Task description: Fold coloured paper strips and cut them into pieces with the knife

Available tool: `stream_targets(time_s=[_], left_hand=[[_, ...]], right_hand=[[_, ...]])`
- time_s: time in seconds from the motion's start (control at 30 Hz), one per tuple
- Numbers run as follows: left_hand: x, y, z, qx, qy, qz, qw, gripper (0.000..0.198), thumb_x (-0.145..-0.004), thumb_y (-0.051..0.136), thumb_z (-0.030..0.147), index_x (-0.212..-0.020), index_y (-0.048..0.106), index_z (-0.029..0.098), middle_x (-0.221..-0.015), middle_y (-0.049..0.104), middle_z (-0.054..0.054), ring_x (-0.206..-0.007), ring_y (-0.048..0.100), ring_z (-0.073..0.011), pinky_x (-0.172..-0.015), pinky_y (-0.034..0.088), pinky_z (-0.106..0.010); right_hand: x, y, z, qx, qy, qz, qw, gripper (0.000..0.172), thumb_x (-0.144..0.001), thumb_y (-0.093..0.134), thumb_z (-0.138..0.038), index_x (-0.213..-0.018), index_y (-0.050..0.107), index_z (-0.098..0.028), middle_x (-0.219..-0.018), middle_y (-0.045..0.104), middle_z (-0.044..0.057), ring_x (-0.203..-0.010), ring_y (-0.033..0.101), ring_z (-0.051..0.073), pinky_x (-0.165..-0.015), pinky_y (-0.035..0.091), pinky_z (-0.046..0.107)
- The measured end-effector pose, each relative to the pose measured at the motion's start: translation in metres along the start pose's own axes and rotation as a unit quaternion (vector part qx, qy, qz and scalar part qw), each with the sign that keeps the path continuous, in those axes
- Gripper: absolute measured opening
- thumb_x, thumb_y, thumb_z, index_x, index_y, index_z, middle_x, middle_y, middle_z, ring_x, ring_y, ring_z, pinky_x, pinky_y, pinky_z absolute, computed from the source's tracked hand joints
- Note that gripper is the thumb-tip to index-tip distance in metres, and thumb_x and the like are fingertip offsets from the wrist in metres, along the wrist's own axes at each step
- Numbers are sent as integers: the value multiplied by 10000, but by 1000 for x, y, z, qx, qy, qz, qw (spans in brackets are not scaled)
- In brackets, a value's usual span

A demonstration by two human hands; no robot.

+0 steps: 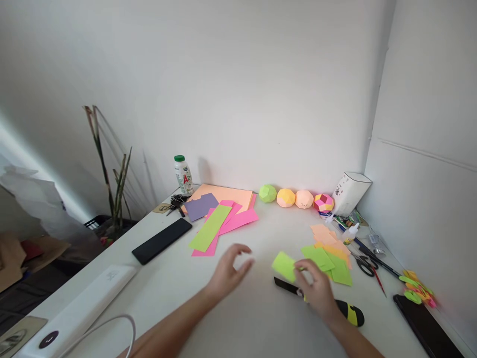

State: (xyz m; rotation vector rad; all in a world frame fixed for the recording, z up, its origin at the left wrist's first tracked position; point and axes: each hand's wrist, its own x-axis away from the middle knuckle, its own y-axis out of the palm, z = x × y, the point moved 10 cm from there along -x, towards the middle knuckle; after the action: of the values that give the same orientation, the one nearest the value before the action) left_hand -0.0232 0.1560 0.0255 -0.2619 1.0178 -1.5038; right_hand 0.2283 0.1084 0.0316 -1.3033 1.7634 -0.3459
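My left hand is above the middle of the white table, its thumb and forefinger apart with nothing between them. To its right, my right hand pinches the edge of a small green paper piece. Beneath my right hand lies a black and yellow utility knife, partly covered by the hand, its dark blade end pointing left. Loose green paper squares lie just beyond my right hand, beside orange and peach pieces.
Folded paper balls line the wall. Colored paper strips, a black slab and a white bottle are at left. Scissors, a glue bottle and a dark phone lie right. A white power strip is front left.
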Motion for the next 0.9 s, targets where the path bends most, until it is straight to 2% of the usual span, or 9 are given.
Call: stream_targets(time_s=[0.07,0.13,0.2,0.27,0.4,0.57,0.7,0.8,0.9], left_hand=[[-15,-24,-42,-73,-63,39,995,247,-869,448,286,-1069,541,175,-1153,579,-135,-1113,519,-274,-945,425,-430],[-24,-42,-81,-125,-108,40,985,282,-805,482,234,-1056,560,132,-1232,524,-180,-1206,439,-342,-998,358,-491],[-27,-47,-109,-160,-131,-3,978,268,-713,545,206,-968,594,139,-1184,552,-160,-1171,466,-352,-963,392,-461],[-25,-43,-123,-182,-131,-59,973,180,-672,566,202,-840,610,155,-1087,598,-123,-1091,527,-316,-891,441,-381],[-18,-33,-124,-227,-118,-125,959,84,-710,529,179,-752,597,155,-990,611,-121,-995,563,-283,-803,449,-333],[-17,-26,-117,-277,-112,-151,942,122,-770,469,148,-762,590,149,-957,606,-134,-938,565,-270,-759,442,-335],[-18,-25,-117,-306,-113,-151,933,168,-778,436,100,-794,595,149,-908,620,-119,-912,582,-253,-750,440,-321],[-18,-27,-118,-317,-115,-142,930,244,-760,419,59,-907,597,140,-910,641,-118,-920,594,-251,-757,442,-317],[-19,-30,-120,-320,-115,-117,933,414,-741,400,24,-1122,540,105,-1000,652,-146,-980,589,-265,-789,443,-329]], right_hand=[[-10,-27,38,47,48,56,996,252,-846,434,-381,-874,604,-197,-847,666,79,-707,624,199,-637,517,315],[-16,-50,71,89,73,87,990,268,-791,431,-371,-818,623,-186,-793,657,95,-646,599,220,-599,497,353],[-17,-65,89,128,74,95,984,238,-733,450,-351,-717,628,-194,-716,637,99,-669,580,260,-646,484,414],[-15,-74,94,157,64,103,980,215,-700,470,-329,-678,634,-193,-782,635,132,-789,570,312,-762,453,494],[-9,-70,66,210,-13,118,971,223,-772,484,-304,-767,668,-177,-999,591,168,-1014,500,346,-889,403,525],[0,-37,19,193,-138,60,969,198,-863,477,-268,-797,653,-204,-976,577,120,-1018,519,299,-855,460,464],[10,-11,-2,147,-163,-68,973,205,-878,498,-303,-960,652,-195,-1031,594,120,-1020,546,268,-836,493,408],[19,4,-3,148,-116,-192,963,415,-806,594,-361,-1180,575,-182,-1144,589,129,-1060,549,275,-861,497,414],[27,10,-2,140,-75,-266,951,543,-739,621,-285,-1262,512,-188,-1187,588,120,-1087,545,285,-901,476,442]])
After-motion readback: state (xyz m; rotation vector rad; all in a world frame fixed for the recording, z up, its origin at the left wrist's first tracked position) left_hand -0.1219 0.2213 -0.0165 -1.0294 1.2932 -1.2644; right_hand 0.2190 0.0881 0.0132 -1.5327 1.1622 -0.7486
